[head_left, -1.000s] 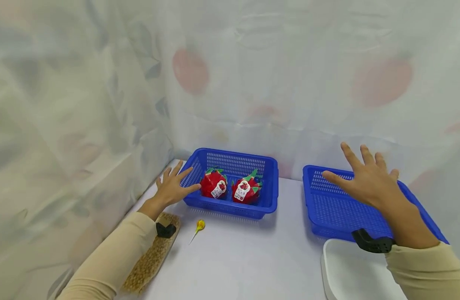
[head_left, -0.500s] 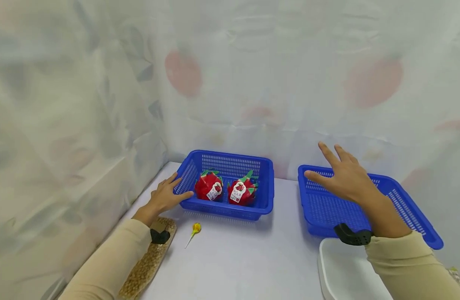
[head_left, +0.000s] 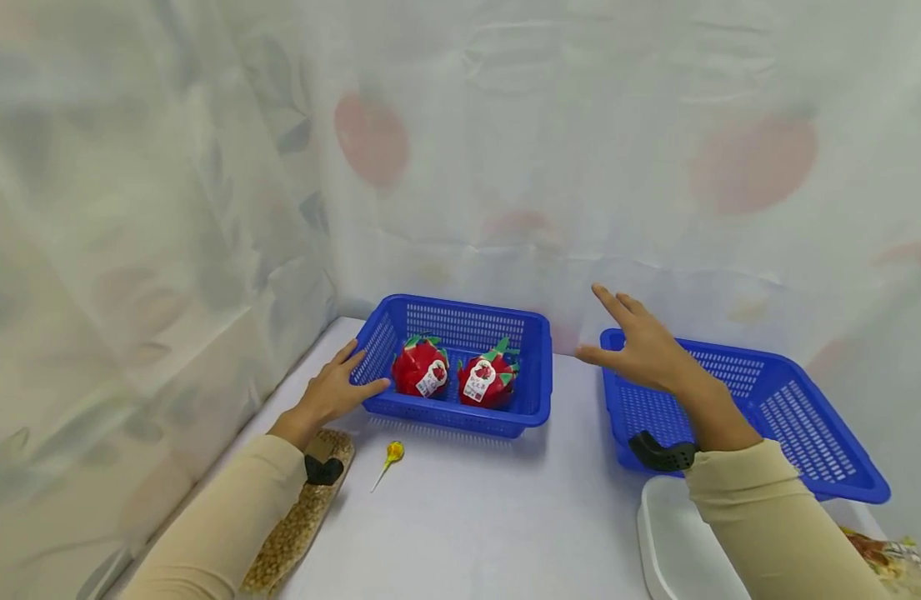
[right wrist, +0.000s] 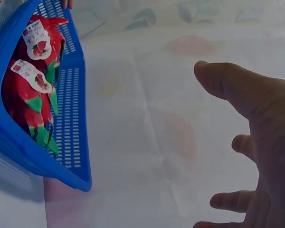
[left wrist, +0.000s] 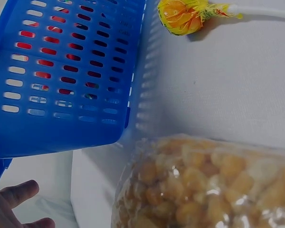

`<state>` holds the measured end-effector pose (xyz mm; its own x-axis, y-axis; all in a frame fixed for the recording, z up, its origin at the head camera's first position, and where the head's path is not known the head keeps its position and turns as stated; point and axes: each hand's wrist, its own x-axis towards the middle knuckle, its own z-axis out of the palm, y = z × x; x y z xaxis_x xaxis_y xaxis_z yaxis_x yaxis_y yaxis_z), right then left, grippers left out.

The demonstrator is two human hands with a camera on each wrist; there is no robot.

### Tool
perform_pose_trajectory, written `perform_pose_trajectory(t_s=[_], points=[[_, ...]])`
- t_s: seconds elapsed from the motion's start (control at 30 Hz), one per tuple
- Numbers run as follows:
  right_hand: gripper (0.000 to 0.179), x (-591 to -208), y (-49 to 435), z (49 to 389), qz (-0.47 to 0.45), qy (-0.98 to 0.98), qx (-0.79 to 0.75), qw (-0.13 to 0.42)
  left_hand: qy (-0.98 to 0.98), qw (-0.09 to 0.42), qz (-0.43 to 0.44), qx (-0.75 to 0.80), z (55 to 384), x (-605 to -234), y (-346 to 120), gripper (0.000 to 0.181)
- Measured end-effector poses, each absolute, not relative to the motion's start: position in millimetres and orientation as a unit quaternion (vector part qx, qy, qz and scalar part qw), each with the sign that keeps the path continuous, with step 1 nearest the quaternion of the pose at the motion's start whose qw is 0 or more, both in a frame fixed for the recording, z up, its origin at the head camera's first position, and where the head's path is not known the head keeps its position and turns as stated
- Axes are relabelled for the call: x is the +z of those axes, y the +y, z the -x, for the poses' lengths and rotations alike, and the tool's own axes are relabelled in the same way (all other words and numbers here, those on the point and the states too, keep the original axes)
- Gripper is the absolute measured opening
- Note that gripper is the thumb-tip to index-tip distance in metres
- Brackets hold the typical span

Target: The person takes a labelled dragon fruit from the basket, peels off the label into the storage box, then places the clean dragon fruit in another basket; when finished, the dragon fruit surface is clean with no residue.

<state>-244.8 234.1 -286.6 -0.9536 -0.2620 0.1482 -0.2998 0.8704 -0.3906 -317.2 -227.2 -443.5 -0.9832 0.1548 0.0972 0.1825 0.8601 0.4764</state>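
- Nearest, a long clear plastic bag of tan beans or nuts (head_left: 298, 517) lies by the left sleeve, and a white tray with round corners (head_left: 673, 529) sits under the right arm.
- A little farther, a yellow-wrapped lollipop with a thin white stick (head_left: 394, 452) lies on the white cloth, just in front of the fruit basket.
- The left hand (head_left: 328, 396) is at the left end of the blue plastic basket with holes (head_left: 445, 415); thumb and fingers are apart. Touching or only close, one cannot tell.
- That basket lies long from side to side, its right end a bit nearer the person. Two round red fruits with green tips (head_left: 413, 367) sit inside, side by side.
- The right hand (head_left: 648, 346) hangs in the air, fingers spread and holding nothing, pointing left at the fruit basket across a gap. The left hand is much nearer.
- A second blue basket (head_left: 813, 425) stands behind the right arm.
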Motion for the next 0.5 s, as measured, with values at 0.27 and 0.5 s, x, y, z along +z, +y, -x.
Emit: perform_pose_trajectory(t_s=[0.27,0.5], points=[[0.094,-299.3,208.1,265.8,-0.189,-0.946,0.261,0.031,-0.961,0.025,0.090,-0.261,319.4,-444.6,-227.1,0.104],[0.093,-313.7,187.7,283.3,-0.224,-0.936,0.270,0.019,-0.961,0.022,0.087,-0.262,318.5,-444.1,-226.7,0.105]])
